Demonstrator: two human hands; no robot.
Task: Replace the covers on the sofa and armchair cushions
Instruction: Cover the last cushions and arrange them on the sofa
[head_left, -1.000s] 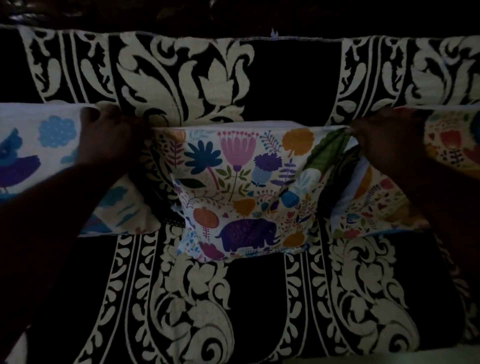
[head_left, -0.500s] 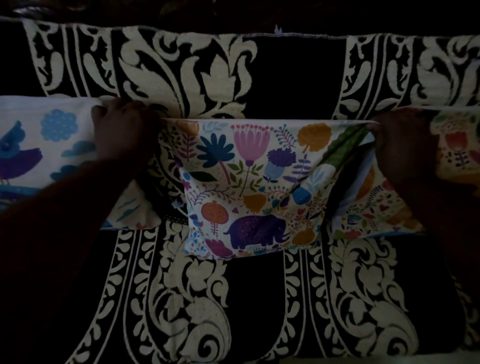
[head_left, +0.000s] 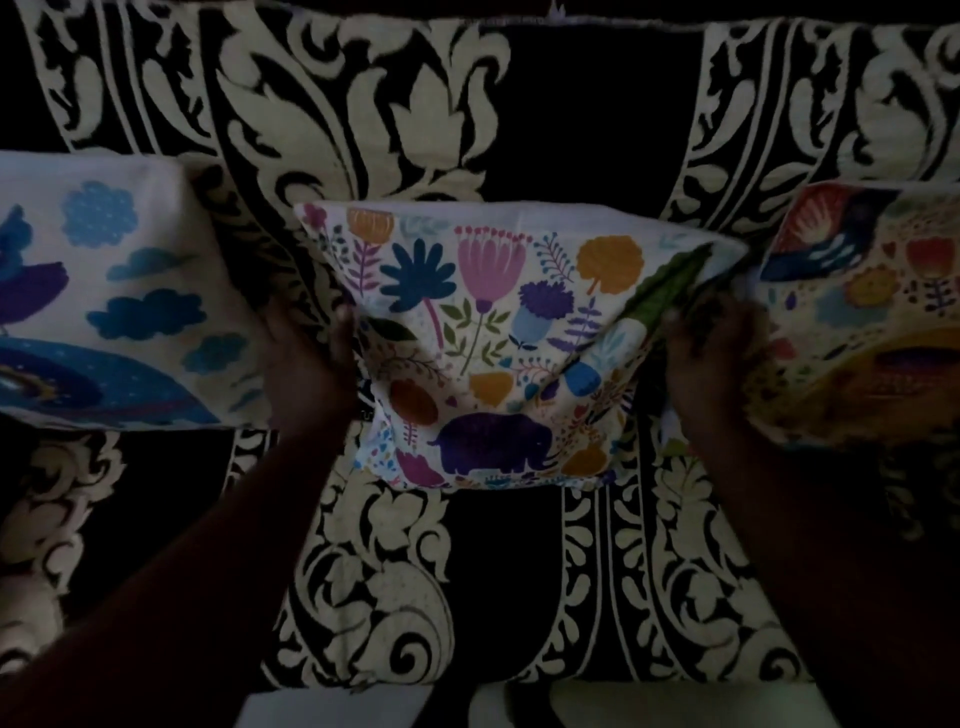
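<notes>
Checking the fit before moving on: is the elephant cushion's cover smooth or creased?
Creased. The elephant cushion shows a diagonal fold running toward its upper right corner, where the right hand grips it.

Your landmark is the white flower-and-elephant printed fabric cushion (head_left: 483, 353), which stands on the black-and-cream scroll-patterned sofa throw (head_left: 395, 582) with that same throw rising behind it. To its left you have the white cloud-printed fabric cushion (head_left: 119, 291), and to its right the cream bird-and-flower printed fabric cushion (head_left: 862, 312). Your left hand (head_left: 306, 364) sits at its left edge, between it and the cloud cushion, and your right hand (head_left: 711, 353) at its right edge.
</notes>
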